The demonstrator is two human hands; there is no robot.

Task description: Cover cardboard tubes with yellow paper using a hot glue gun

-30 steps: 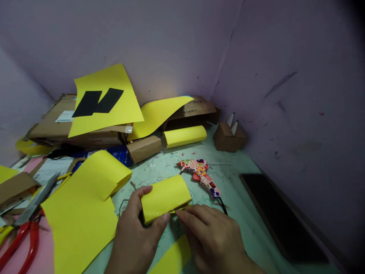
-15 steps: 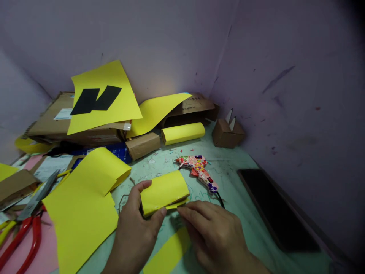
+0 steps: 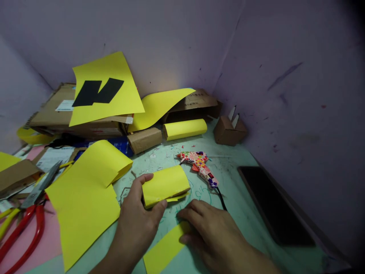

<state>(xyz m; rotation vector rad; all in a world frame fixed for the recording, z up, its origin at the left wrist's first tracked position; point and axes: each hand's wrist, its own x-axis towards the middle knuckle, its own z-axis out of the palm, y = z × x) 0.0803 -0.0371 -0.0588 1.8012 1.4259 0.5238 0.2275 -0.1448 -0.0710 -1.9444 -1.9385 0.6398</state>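
My left hand (image 3: pixel 142 213) is closed round a yellow paper-covered cardboard tube (image 3: pixel 165 186), thumb on its near side and a finger over its top left. Along the tube's lower edge a narrow paper flap sticks out, with brown cardboard showing above it. My right hand (image 3: pixel 213 232) is at the right end of a yellow paper strip (image 3: pixel 165 249) lying on the table. Its thumb and index finger are apart over that end, and the other fingers are partly hidden. Just beyond the tube lies a floral-patterned hot glue gun (image 3: pixel 198 165) with a black cord.
Large yellow paper (image 3: pixel 88 205) and red-handled scissors (image 3: pixel 34 213) lie to the left. Behind are a brown cardboard tube (image 3: pixel 145 140), another yellow tube (image 3: pixel 185 129), cardboard boxes (image 3: pixel 99 129) and a small brown box (image 3: pixel 229 131). A dark phone-like slab (image 3: pixel 273 205) lies right.
My right hand has let go of the flap at the tube's lower edge and moved down to the paper strip, its fingers parting. My left hand still holds the tube.
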